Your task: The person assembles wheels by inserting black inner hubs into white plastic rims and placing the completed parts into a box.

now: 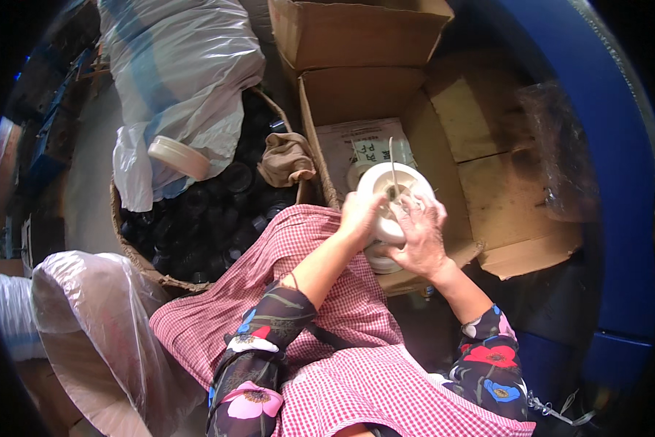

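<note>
A white, round, dish-like plastic part [409,175] is in front of me, over the near side of an open carton. From its middle stands a thin pale stalk [394,164]. My left hand [362,218] is closed on the part's left edge, with the thumb toward the centre. Across its right side, my right hand [424,237] grips it with bent fingers near the foot of the stalk. My fingers cover much of the centre. Just beneath my hands, more white round parts [383,264] show partly.
The cardboard carton [364,91] stands open with its flaps out. Left of it, a box holds many black round parts [204,226]; a white ring [178,157] and brown cloth [287,159] lie over it. Plastic-wrapped bundles [185,65] sit farther left; a blue machine panel [597,146] stands at right.
</note>
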`<action>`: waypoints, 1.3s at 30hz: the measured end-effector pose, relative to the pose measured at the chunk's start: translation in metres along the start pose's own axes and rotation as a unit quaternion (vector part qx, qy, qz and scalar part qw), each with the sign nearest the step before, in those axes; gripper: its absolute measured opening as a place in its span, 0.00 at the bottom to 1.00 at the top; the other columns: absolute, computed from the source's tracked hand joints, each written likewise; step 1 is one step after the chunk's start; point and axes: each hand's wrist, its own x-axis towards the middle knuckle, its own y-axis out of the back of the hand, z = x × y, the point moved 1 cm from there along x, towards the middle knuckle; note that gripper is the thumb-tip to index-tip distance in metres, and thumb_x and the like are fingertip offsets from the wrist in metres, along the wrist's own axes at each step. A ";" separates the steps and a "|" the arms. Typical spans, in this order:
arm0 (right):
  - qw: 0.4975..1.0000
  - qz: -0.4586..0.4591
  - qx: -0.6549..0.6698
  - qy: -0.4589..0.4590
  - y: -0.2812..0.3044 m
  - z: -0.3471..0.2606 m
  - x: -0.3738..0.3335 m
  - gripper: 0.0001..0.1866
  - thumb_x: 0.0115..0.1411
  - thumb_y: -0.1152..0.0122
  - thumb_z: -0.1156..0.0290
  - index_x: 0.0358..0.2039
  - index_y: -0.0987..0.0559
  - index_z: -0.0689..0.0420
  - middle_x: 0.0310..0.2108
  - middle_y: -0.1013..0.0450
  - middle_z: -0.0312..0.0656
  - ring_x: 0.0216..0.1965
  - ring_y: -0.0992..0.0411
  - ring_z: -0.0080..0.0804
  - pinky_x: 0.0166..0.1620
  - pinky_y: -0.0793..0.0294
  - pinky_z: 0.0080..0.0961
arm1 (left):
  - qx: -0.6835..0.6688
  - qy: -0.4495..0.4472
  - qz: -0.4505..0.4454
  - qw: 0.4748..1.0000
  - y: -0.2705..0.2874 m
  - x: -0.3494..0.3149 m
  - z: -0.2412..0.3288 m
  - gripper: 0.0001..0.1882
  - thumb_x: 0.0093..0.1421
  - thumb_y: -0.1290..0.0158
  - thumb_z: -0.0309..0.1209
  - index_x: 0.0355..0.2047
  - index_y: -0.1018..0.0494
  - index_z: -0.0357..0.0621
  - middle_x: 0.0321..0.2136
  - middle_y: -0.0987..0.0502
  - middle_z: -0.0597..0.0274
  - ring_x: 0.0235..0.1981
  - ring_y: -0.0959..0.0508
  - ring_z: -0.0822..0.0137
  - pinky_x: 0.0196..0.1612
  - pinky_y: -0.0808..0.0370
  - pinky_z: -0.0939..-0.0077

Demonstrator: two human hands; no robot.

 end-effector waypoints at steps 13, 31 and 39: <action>0.989 -0.030 0.126 -0.065 -0.067 0.012 0.018 0.44 0.28 0.28 0.51 0.48 0.30 0.58 0.49 0.36 0.50 0.57 0.47 0.49 0.58 0.52 0.47 | 0.058 -0.051 0.075 0.994 -0.001 0.019 -0.008 0.30 0.41 0.41 0.29 0.44 0.39 0.32 0.38 0.28 0.47 0.39 0.25 0.59 0.39 0.24 0.68; 0.984 0.115 -0.015 -0.135 0.018 0.054 0.040 0.40 0.46 0.32 0.46 0.57 0.32 0.50 0.59 0.40 0.52 0.62 0.47 0.47 0.61 0.47 0.43 | -0.154 0.084 0.071 0.982 0.008 0.068 -0.033 0.28 0.52 0.42 0.40 0.47 0.35 0.31 0.41 0.25 0.47 0.39 0.23 0.58 0.40 0.24 0.64; 0.343 -0.013 0.884 -0.316 -0.032 0.056 0.034 0.34 0.56 0.40 0.46 0.56 0.34 0.55 0.52 0.33 0.40 0.54 0.35 0.33 0.55 0.32 0.35 | -0.377 0.193 -0.106 0.900 -0.005 0.037 0.000 0.25 0.65 0.58 0.38 0.57 0.43 0.36 0.51 0.32 0.44 0.48 0.26 0.54 0.48 0.23 0.57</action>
